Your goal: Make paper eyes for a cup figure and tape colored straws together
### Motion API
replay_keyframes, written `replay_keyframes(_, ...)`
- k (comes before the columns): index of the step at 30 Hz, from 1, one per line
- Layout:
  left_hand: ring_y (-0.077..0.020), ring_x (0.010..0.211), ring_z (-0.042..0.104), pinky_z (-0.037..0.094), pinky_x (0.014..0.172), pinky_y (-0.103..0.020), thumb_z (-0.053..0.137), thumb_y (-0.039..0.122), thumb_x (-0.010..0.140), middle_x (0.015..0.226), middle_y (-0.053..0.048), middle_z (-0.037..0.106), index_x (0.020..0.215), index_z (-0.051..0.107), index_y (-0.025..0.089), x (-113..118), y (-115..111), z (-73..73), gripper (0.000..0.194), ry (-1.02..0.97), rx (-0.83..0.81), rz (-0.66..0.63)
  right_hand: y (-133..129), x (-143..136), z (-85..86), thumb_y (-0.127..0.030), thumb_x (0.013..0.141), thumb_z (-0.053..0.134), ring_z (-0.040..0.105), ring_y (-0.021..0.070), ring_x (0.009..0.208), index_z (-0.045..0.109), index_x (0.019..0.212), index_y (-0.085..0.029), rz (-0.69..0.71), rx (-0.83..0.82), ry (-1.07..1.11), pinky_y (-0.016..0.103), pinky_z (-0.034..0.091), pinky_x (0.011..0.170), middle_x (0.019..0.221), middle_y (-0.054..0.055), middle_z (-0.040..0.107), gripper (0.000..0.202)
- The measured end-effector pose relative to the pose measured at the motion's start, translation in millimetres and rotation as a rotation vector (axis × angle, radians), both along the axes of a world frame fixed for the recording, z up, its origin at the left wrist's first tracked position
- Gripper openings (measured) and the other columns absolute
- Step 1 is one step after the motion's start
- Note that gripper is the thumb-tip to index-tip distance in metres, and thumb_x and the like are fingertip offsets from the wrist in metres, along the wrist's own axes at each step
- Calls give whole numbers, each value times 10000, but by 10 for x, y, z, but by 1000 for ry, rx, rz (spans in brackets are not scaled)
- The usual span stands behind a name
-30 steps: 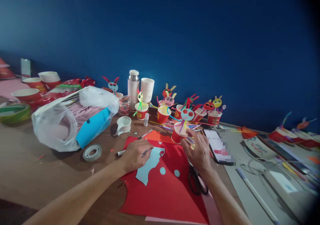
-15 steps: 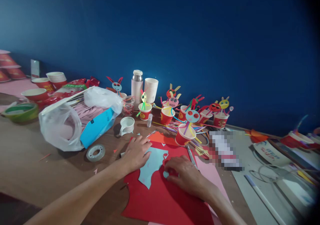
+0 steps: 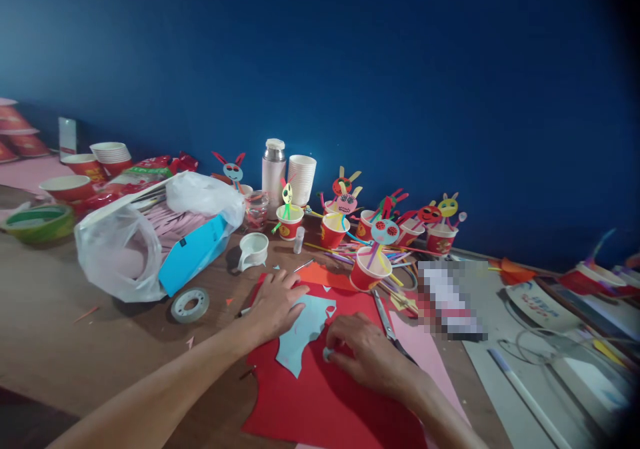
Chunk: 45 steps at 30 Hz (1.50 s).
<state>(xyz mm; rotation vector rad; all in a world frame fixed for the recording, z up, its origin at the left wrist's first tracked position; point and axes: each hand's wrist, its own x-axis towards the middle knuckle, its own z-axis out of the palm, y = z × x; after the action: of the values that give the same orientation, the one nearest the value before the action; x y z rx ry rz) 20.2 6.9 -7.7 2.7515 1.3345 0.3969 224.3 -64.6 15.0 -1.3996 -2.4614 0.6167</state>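
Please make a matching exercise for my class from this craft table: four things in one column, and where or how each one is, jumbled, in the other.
Things
1. Flask
2. Right hand
3. Tape roll
4. Scissors

Where or how
A. Partly hidden by the right arm
B. In front of the white bag
C. Beside the white cup stack
D. Touching a light-blue dot

Pairs: 1-C, 2-D, 3-B, 4-A
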Motion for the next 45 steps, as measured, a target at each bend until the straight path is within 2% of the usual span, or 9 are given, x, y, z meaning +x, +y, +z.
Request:
replay_keyframes(4,-248,982,433,349,796,-396,487,317,817,1125,-54,535,1040,612,263,67,58,-16,261,-9,26,-24,-9,-28,-23,-126,741,561,541,120,751,573,824,-213,13,-12,22,247,319,745,796,-39,634,121)
replay_keyframes(9,-240,961,445,347,792,-395,479,298,830,1039,-50,561,935,628,235,137,83,15,192,11,12,-58,-2,-31,-78,-92,734,538,553,110,721,600,834,-220,19,2,24,248,313,740,788,-43,647,173)
replay_keyframes(17,-225,932,451,346,789,-384,476,249,832,978,-64,572,783,608,182,113,105,41,156,43,15,-51,20,-32,-89,-149,740,572,571,139,772,629,876,-233,29,16,-14,255,328,739,819,-23,666,170)
replay_keyframes(24,-231,939,454,349,774,-376,456,222,833,984,-83,570,757,608,170,78,76,101,178,67,-1,-60,15,-39,-133,-140,757,549,574,132,766,630,901,-230,30,60,-76,254,337,734,811,-16,658,188)
replay_keyframes(30,-252,955,449,342,807,-390,563,380,771,993,-79,559,854,598,174,79,39,72,224,60,20,-65,20,-45,-150,-164,759,577,571,135,768,620,874,-217,28,78,-88,252,330,719,807,-16,655,135)
replay_keyframes(35,-257,986,437,346,800,-394,518,324,811,1025,-83,550,857,586,177,62,36,82,169,127,25,-77,61,19,-178,-159,821,520,565,137,798,626,888,-234,0,161,-107,263,310,733,839,-8,653,146)
replay_keyframes(38,-265,1020,422,341,809,-404,484,295,831,1086,-92,531,957,592,202,45,27,66,190,118,35,-78,105,92,-199,-172,857,479,548,152,779,642,924,-242,-73,274,-163,286,293,729,802,14,633,189)
replay_keyframes(41,-281,1093,382,317,857,-435,463,336,844,1186,-88,486,1125,545,273,46,-17,31,300,92,42,-110,135,146,-212,-165,862,468,526,170,752,650,956,-246,-137,376,-257,307,275,707,772,35,605,220)
replay_keyframes(45,-307,1123,363,303,871,-481,424,407,853,1222,-85,463,1120,558,306,52,-78,9,316,110,25,-159,149,172,-227,-137,841,483,505,182,747,645,976,-263,-123,421,-369,321,258,698,755,41,585,246)
